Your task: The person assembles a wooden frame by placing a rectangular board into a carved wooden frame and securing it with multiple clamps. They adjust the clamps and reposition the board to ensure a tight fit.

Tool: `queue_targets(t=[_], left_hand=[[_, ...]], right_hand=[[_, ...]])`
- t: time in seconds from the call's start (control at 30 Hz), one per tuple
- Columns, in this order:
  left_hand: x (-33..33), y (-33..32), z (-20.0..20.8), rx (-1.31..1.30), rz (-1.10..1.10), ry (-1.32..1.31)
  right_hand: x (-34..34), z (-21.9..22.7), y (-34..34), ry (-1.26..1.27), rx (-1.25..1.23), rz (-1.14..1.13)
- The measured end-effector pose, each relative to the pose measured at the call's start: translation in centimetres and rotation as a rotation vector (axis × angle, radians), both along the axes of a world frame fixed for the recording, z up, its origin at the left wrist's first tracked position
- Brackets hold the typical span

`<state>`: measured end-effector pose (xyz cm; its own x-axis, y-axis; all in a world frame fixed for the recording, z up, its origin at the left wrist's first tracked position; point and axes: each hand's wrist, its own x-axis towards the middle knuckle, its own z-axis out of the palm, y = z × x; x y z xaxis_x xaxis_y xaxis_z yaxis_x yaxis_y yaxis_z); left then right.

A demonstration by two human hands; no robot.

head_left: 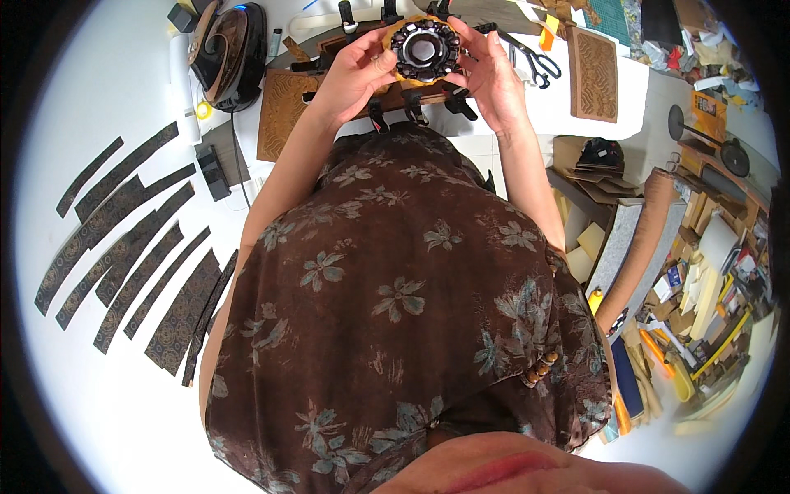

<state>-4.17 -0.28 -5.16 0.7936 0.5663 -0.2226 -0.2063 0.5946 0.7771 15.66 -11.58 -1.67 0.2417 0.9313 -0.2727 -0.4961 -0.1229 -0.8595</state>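
We see two bare hands at the far part of the scene, and between them is a round dark ornament (pixel 408 54) with a yellow scalloped edge and a shiny ring around its grey centre. It is held up at the far side of the table, facing toward us. The left hand (pixel 360 76) holds it by the left edge in a narrow grip, with the thumb lying on the front of the rim. The right hand (pixel 495 86) supports the right edge with the fingertips, and its palm is open; we cannot tell how firmly it presses.

Behind and below the ornament we notice a brown frame (pixel 396 100) with several black clamps (pixel 414 106) fixed along its edges. Beside the left forearm lies a brown carved panel (pixel 284 111), and a second carved panel (pixel 593 76) lies to the right, beyond the black-handled scissors (pixel 541 69).

Farther to the left we see a dark clothes iron (pixel 233 58), and nearer on that side dark patterned strips (pixel 123 255) are spread on the white table (pixel 49 387). Near us is the person's brown flowered garment (pixel 395 247), and to the right are heaped scraps (pixel 699 296).
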Motion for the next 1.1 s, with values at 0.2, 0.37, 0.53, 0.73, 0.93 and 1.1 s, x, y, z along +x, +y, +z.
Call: queue_targets(t=[0.2, 0.37, 0.53, 0.73, 0.93, 1.1], left_hand=[[0.05, 0.13, -0.18, 0.000, -0.002, -0.013], [0.13, -0.07, 0.11, -0.002, 0.013, -0.013], [0.08, -0.07, 0.04, 0.013, 0.008, 0.006], [-0.08, -0.12, 0.04, 0.024, 0.002, 0.000], [-0.01, -0.31, 0.52, 0.025, 0.004, -0.013], [0.10, -0.37, 0.34, 0.014, 0.011, -0.012]], right_hand=[[0.03, 0.14, 0.10, -0.005, 0.004, 0.007], [-0.04, 0.45, 0.16, -0.027, -0.001, 0.012], [0.09, 0.31, -0.01, -0.030, 0.080, 0.043], [0.60, -0.23, -0.36, -0.063, 0.083, 0.083], [0.55, -0.07, -0.45, -0.079, 0.093, 0.084], [0.40, 0.32, -0.47, -0.107, 0.058, 0.066]])
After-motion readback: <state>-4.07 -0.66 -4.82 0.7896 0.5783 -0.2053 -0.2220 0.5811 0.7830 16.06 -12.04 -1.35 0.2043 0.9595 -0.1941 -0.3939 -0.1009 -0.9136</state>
